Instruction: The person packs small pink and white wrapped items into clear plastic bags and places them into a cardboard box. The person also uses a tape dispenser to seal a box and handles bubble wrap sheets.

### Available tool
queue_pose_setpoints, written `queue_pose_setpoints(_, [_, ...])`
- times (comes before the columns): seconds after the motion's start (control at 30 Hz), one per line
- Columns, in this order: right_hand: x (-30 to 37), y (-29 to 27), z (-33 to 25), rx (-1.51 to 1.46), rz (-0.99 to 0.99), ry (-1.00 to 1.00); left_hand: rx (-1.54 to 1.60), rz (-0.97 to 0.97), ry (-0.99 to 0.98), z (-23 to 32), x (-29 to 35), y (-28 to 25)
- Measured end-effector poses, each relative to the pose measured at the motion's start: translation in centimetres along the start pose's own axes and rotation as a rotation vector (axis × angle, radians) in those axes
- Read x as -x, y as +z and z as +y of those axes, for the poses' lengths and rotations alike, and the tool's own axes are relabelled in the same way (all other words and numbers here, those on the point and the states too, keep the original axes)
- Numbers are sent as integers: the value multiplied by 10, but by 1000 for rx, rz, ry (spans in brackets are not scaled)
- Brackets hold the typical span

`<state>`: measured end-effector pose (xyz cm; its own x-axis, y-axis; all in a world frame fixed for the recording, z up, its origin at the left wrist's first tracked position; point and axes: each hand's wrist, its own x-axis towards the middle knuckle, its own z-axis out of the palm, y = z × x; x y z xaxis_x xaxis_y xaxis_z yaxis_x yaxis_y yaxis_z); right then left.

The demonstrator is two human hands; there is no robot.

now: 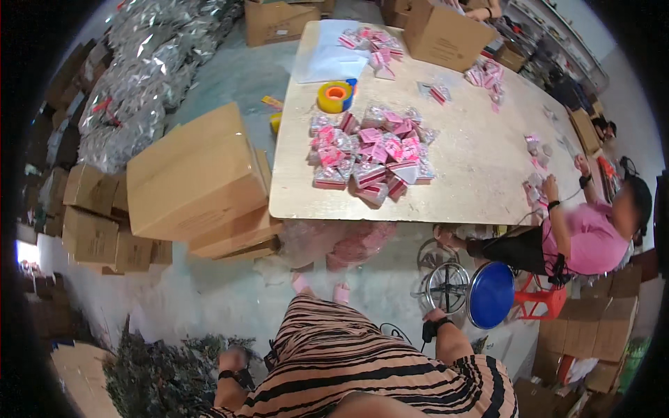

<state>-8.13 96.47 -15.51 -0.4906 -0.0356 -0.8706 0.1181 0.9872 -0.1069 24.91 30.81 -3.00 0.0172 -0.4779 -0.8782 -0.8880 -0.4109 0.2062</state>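
Black straps are worn at both wrists. The left hand (232, 360) hangs by the striped dress, just beside a heap of dark green foliage (157, 376). The right hand (437, 315) is lowered near a round blue stool seat (491, 294) and a round wire frame (446, 285). Nothing is seen grasped in either hand, but whether the fingers are curled or slack cannot be told.

The heap of small pink-and-silver packets (373, 153) lies at the near middle of the pale wooden table (474, 181), well apart from both hands. It is judged that the table edge should be approached squarely, and the clear bag of pink goods (348, 244) on the floor stepped around, so that packets can be lifted without being scattered.

Beyond the heap, a yellow tape roll with an orange core (334, 96) and white sheets (331, 59) are laid. A brown cardboard carton (442, 35) stands at the far end, with smaller pink clusters beside it. Plain brown cartons (195, 174) are stacked left of the table, with crumpled silver foil bags (146, 76) piled behind. A seated co-worker in a pink shirt (585, 240) is occupied at the table's right edge.
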Motion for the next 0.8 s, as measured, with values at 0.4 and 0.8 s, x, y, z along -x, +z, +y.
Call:
queue_pose_setpoints(0.4, [-67,-71,-167,247,347,-697,-399,66,946,80,-10,-13])
queue_pose_setpoints(0.8, [-15,37,-540,532,92,-824,-254,132,446,-73,-56,-176])
